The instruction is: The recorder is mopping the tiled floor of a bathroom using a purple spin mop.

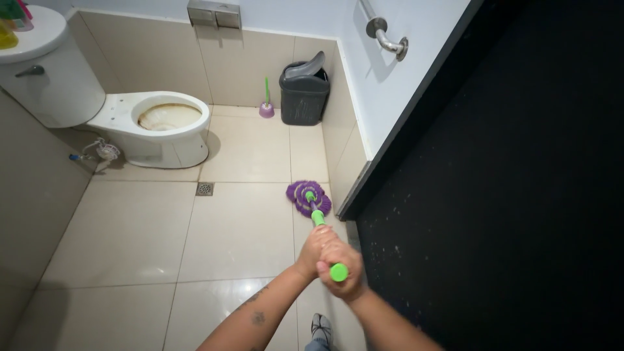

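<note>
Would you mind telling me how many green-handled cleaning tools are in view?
2: the mop by the dark door, held in both hands, and a toilet brush beside the bin. Others may be hidden.

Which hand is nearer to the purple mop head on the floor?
Left. The left hand grips the green handle lower, closer to the mop head; the right hand holds the handle's top end.

arms: bare, no sleeves; left forearm (257, 311): small dark tattoos (two marks); shoe (320, 327): dark, light-striped
</note>
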